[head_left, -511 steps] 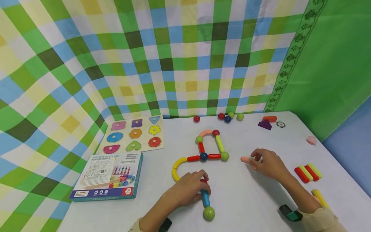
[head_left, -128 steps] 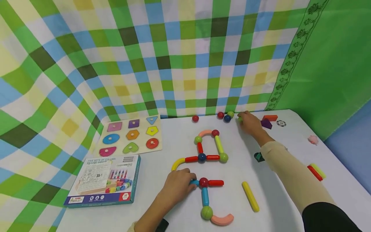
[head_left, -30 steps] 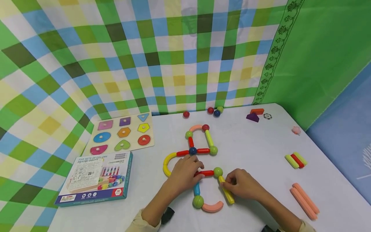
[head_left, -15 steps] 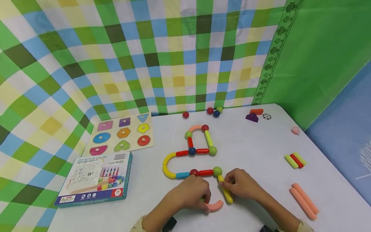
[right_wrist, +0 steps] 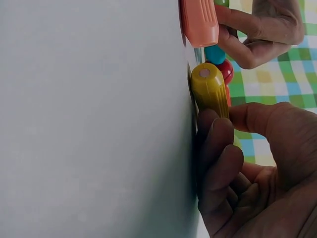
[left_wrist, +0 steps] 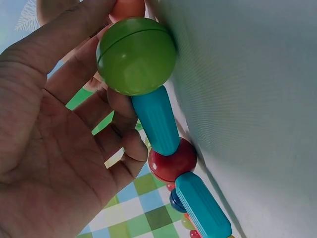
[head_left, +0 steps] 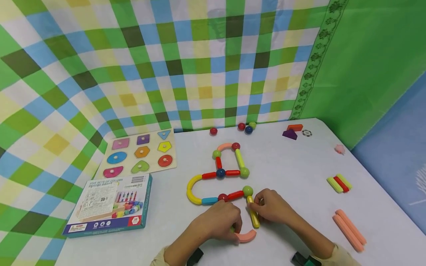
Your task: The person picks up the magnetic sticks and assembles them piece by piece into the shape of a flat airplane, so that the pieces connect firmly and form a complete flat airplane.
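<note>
My left hand (head_left: 219,221) pinches the pink curved magnetic stick (head_left: 247,236) where it meets a green ball (left_wrist: 136,57). A blue stick (left_wrist: 157,121) runs from that ball to a red ball (left_wrist: 172,161), mostly behind the hand in the head view. My right hand (head_left: 271,206) holds a straight yellow stick (right_wrist: 208,87) between thumb and fingers. Its far end meets another green ball (head_left: 247,191), joined through a red stick (head_left: 235,195) to the red ball. The yellow stick's near end lies close to the pink stick's free tip, apart from it.
The upper loop of sticks and balls connects through a yellow curve (head_left: 193,190). Spare pink sticks (head_left: 349,231) and short sticks (head_left: 339,183) lie right. Loose balls (head_left: 249,129) line the back. A boxed toy (head_left: 108,205) and shape puzzle (head_left: 138,153) stand left.
My left hand came down from the red ball to the pink stick. My right hand swung the yellow stick slightly left, and the green ball and red stick shifted with it.
</note>
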A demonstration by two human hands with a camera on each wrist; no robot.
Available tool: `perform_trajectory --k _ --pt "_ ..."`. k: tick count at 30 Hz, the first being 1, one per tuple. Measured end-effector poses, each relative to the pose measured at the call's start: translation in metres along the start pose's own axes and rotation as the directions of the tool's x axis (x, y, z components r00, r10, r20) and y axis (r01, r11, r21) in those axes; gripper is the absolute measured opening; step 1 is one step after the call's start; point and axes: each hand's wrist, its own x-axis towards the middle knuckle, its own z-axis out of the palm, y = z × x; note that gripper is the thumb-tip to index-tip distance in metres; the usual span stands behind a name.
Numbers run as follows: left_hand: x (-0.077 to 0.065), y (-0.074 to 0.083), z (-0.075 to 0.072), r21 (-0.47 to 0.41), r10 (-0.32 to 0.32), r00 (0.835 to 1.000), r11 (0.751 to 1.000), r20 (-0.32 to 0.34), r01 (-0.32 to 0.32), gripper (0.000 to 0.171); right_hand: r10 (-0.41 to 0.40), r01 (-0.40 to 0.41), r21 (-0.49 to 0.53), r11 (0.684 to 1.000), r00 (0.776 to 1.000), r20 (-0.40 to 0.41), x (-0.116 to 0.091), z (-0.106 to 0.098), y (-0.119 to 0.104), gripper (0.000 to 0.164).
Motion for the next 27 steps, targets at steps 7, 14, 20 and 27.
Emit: perform_trajectory --k 7,14,20,27 --pt "-0.0005 0.0005 -0.0029 -0.01 -0.009 1.0 1.0 0.005 0.009 0.016 -0.013 0.013 -0.007 1.0 1.0 0.01 0.0014 -0.001 -0.0007 0.03" --pt "-0.0013 0.0013 -0.0048 -0.004 -0.021 1.0 1.0 0.001 0.021 0.016 -0.032 0.032 -0.012 0.999 0.999 0.027 0.0024 -0.0022 0.0007 0.032" --pt "-0.0034 0.0006 -0.0054 -0.009 -0.045 0.999 0.999 0.015 0.045 0.017 -0.031 0.032 -0.019 0.999 0.999 0.031 0.0042 -0.0021 0.0022 0.033" --pt "-0.0048 -0.0005 -0.0039 -0.012 -0.047 0.999 0.999 0.016 0.047 0.017 -0.06 0.061 -0.031 0.998 0.997 0.042 0.0037 -0.0021 0.0027 0.032"
